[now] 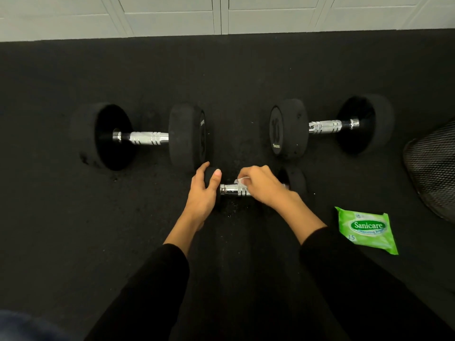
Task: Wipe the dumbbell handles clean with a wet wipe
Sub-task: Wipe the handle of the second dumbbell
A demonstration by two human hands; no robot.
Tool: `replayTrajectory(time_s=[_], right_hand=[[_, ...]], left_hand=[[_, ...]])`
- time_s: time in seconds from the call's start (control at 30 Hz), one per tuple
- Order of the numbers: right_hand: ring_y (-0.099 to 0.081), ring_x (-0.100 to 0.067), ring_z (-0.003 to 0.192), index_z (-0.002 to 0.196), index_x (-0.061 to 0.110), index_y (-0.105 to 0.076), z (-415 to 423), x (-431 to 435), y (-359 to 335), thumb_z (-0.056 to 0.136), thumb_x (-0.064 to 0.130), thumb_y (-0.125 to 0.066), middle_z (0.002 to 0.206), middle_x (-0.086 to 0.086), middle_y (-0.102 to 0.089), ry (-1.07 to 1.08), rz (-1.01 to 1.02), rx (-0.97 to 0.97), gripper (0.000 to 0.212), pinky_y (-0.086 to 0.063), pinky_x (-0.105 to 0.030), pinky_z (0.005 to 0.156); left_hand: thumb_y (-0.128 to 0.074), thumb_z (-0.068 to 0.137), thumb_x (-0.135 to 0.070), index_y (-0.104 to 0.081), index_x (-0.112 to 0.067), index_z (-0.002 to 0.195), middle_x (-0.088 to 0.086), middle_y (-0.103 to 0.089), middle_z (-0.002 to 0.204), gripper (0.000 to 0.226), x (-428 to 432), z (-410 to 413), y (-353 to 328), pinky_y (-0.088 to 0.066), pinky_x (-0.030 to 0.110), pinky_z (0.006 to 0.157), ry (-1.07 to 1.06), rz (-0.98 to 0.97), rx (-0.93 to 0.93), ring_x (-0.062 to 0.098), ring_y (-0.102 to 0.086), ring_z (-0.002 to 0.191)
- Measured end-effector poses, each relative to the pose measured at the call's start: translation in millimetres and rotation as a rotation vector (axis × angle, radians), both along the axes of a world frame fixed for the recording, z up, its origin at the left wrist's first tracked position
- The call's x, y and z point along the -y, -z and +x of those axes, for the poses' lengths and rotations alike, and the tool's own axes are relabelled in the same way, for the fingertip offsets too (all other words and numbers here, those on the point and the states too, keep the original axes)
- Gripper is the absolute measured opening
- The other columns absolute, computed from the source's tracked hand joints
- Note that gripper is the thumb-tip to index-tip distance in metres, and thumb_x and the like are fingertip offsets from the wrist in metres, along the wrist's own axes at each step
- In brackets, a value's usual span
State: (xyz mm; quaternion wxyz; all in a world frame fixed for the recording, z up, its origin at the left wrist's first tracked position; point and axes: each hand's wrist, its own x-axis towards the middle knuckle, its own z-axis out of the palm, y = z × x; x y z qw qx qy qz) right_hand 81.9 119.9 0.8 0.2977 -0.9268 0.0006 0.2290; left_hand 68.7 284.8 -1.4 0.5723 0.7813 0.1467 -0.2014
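Black sleeves point(152, 291) reach forward from the bottom of the view, and both bare hands meet on a small dumbbell point(296, 180) lying on the black rubber floor point(73, 217) just ahead of the person. The left hand point(200, 193) grips the dumbbell's left head, fingers curled over the top and the thumb against its inner face. The right hand point(263, 187) is curled over the chrome handle point(231, 189), its fingers pinching a white wet wipe point(242, 179) against the metal; only a small corner of the wipe shows above the knuckles. Beyond them lie two bigger dumbbells, well apart: the left large dumbbell point(145, 138) and the right large dumbbell point(325, 126), whose near head bears a number 10. A green Sanicare wipes pack point(366, 230) lies flat on the floor to the right of the right forearm. A dark mesh object point(435, 168) sits at the right edge, and pale panelled doors point(172, 16) run along the far side of the floor.
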Motion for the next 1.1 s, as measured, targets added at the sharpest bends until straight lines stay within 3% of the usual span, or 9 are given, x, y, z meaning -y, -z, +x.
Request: replayTrajectory(time_s=[0.1, 0.23, 0.37, 0.63, 0.9, 1.1], right_hand=[[-0.061, -0.023, 0.084, 0.113, 0.021, -0.062, -21, 4, -4, 0.097, 0.015, -0.047, 0.097, -0.009, -0.059, -0.044, -0.01, 0.049, 0.023, -0.053, -0.038, 0.076], [-0.059, -0.022, 0.073, 0.11, 0.017, -0.06, -26, 25, -5, 0.098, 0.013, -0.044, 0.087, -0.008, -0.059, -0.006, -0.061, 0.086, 0.02, -0.05, -0.035, 0.064], [-0.059, -0.026, 0.08, 0.102, 0.013, -0.062, -1, 10, -3, 0.095, 0.01, -0.039, 0.093, -0.013, -0.063, 0.023, -0.051, 0.007, 0.024, -0.052, -0.039, 0.069], [-0.062, -0.026, 0.085, 0.118, 0.02, -0.061, -23, 4, 3, 0.095, 0.007, -0.048, 0.099, -0.011, -0.062, 0.024, -0.057, 0.096, 0.03, -0.052, -0.035, 0.074], [-0.061, -0.029, 0.086, 0.1, 0.01, -0.069, 14, -2, -1, 0.091, 0.003, -0.041, 0.099, -0.016, -0.063, 0.001, -0.099, -0.068, 0.03, -0.053, -0.036, 0.071], [-0.062, -0.023, 0.098, 0.115, 0.016, -0.066, -25, -9, -6, 0.096, 0.01, -0.047, 0.111, -0.008, -0.066, 0.033, -0.003, 0.106, 0.027, -0.05, -0.033, 0.084]], left_hand=[[-0.045, 0.096, -0.048, -0.027, -0.032, 0.148, 0.0, -0.025, 0.154, 0.057, -1, 0, -1, -0.027, 0.026, 0.1, 0.001, -0.018, -0.005, 0.018, -0.028, 0.14], [-0.045, 0.097, -0.047, -0.027, -0.032, 0.149, 0.0, -0.023, 0.155, 0.057, -1, 0, -1, -0.027, 0.025, 0.099, -0.004, -0.034, -0.004, 0.019, -0.027, 0.141], [-0.046, 0.096, -0.047, -0.028, -0.031, 0.148, 0.001, -0.025, 0.154, 0.057, 0, 0, 0, -0.028, 0.025, 0.099, -0.012, -0.032, -0.006, 0.019, -0.03, 0.138], [-0.045, 0.097, -0.047, -0.026, -0.032, 0.148, 0.001, -0.022, 0.155, 0.057, 0, -2, -2, -0.028, 0.025, 0.097, -0.003, -0.031, 0.001, 0.021, -0.028, 0.14], [-0.045, 0.097, -0.046, -0.026, -0.03, 0.149, 0.002, -0.023, 0.154, 0.057, -1, -3, -4, -0.028, 0.025, 0.097, -0.004, -0.039, 0.005, 0.02, -0.029, 0.139], [-0.045, 0.097, -0.046, -0.026, -0.031, 0.148, 0.002, -0.023, 0.154, 0.057, -1, -3, -4, -0.027, 0.026, 0.098, -0.004, -0.046, 0.004, 0.02, -0.028, 0.14]])
